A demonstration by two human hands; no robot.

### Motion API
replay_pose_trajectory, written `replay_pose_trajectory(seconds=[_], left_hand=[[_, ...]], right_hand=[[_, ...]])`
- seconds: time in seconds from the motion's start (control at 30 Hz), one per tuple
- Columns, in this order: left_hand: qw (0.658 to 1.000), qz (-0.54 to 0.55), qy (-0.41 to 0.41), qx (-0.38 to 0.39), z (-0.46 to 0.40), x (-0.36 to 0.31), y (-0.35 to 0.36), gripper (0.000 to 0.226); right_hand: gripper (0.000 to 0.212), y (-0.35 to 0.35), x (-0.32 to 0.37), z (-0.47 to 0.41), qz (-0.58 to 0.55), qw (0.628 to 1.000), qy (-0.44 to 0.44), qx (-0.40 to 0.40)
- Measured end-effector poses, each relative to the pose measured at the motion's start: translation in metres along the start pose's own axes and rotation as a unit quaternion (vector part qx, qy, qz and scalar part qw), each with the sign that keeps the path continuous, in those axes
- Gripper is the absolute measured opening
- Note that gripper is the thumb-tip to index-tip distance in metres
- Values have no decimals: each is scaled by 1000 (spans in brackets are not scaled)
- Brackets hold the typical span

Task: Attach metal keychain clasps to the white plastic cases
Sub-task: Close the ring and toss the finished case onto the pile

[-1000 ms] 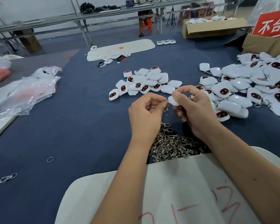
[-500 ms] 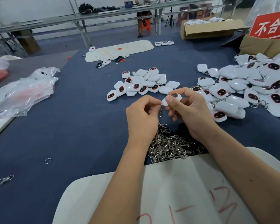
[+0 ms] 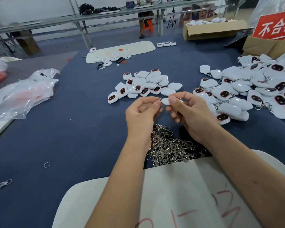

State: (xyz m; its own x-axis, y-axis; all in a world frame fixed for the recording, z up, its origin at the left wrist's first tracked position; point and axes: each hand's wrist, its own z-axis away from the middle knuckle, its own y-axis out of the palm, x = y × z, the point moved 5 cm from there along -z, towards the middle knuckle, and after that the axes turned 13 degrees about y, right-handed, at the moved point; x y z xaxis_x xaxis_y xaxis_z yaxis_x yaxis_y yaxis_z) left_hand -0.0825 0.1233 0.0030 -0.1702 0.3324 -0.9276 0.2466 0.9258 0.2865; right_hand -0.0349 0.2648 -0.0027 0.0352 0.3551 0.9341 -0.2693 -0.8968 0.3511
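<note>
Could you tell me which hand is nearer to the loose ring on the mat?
Left. The left hand is up and right of the ring; the right hand lies farther right, beyond the left.

A single wide-angle head view looks forward and down from the person's own eye line, so both forearms run up from the bottom edge to the left hand (image 3: 142, 115) and right hand (image 3: 190, 112), which meet close below the lens near mid-frame. The blue surface (image 3: 64, 129) spreads away from the near edge, its lines bowed by the lens. The far part of the view takes in the cardboard box (image 3: 211, 30) far right and metal benches (image 3: 82, 18) across the room.
</note>
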Motion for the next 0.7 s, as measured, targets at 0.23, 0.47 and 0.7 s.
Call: replay_pose_trajectory(seconds=[0.23, 0.47, 0.7], left_hand=[[975, -186, 119, 15, -5, -8, -3, 21], [894, -369, 228, 115, -1, -13, 0, 20], [825, -480, 248, 168, 1, -14, 5, 16]], right_hand=[[41, -4, -1, -1, 13, 1000, -19, -17], [37, -5, -2, 0, 64, 997, -30, -38], [28, -5, -4, 0, 195, 974, -87, -79]])
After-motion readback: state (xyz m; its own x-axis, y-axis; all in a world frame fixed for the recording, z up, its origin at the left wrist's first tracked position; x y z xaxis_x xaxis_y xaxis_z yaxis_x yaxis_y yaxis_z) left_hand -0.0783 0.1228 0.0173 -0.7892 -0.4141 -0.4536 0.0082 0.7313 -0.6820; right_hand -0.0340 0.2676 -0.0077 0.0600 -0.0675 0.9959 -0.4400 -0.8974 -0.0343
